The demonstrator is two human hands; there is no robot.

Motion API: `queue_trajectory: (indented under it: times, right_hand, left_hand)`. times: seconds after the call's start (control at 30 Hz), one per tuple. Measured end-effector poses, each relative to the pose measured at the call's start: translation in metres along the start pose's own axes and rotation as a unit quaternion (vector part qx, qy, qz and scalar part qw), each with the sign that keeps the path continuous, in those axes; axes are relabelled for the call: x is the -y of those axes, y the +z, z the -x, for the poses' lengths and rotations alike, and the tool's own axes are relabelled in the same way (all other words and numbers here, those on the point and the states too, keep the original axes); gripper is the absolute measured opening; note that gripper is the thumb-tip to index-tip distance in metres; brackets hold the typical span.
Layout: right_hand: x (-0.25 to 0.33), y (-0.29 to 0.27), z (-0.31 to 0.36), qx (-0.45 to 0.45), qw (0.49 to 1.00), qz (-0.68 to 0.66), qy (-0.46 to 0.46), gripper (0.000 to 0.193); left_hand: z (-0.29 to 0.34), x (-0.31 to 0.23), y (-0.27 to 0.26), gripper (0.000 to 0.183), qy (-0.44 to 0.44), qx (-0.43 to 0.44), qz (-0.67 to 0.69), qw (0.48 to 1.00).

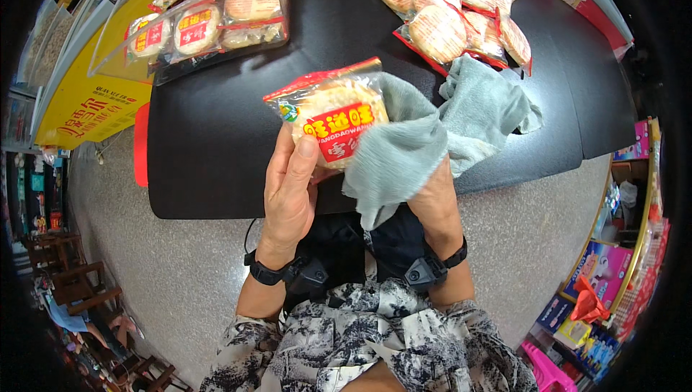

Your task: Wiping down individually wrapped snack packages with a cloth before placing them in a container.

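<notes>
My left hand [290,183] grips the lower left edge of a clear packet of rice crackers [317,107] with red trim and a red label, thumb on its front. Grey-green cloth [396,150] drapes over my right hand [436,197] and lies against the packet's right side. The cloth hides most of my right fingers. Its other end [483,107] rests bunched on the black table [209,154]. Both hands are above the table's near edge.
A clear plastic bin [277,17] holding several cracker packets stands at the table's far left. More packets [440,32] are heaped at the far right, close to the cloth. A yellow carton [94,111] stands left of the table, and stocked shelves [613,248] line the right.
</notes>
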State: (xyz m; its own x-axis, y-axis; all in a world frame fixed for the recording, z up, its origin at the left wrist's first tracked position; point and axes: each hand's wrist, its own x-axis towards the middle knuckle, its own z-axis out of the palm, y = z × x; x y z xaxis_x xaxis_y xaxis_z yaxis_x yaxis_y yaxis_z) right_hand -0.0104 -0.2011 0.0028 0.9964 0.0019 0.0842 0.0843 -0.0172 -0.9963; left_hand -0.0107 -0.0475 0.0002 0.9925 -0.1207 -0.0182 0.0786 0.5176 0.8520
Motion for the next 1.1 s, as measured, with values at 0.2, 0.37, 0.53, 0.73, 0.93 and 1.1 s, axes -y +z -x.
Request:
queue_trajectory:
  times: [0.2,0.37,0.53,0.73,0.93,1.1]
  right_hand:
    - [0.0,0.012,-0.001,-0.051,0.99,-0.133,-0.006,0.025]
    - [0.009,0.013,-0.003,-0.092,0.994,-0.025,-0.057,0.036]
    - [-0.003,0.014,-0.001,-0.061,0.994,0.047,-0.073,0.049]
    - [-0.007,0.02,-0.007,-0.032,0.95,0.245,-0.19,0.057]
    - [-0.006,0.025,-0.012,-0.044,0.933,0.29,-0.207,0.057]
    - [-0.008,0.02,-0.014,-0.062,0.931,0.292,-0.213,0.048]
  left_hand:
    - [-0.01,0.011,0.001,0.047,0.089,-0.013,-0.057,0.994]
    - [-0.012,0.01,-0.004,0.064,0.192,0.063,-0.164,0.965]
    - [-0.011,0.005,0.0,0.074,0.114,0.109,-0.098,0.983]
    - [-0.003,0.006,-0.002,0.064,0.07,0.083,-0.11,0.988]
    - [-0.002,0.007,-0.003,0.055,0.05,0.065,-0.115,0.99]
    - [-0.003,0.006,-0.001,0.046,0.005,0.038,-0.051,0.998]
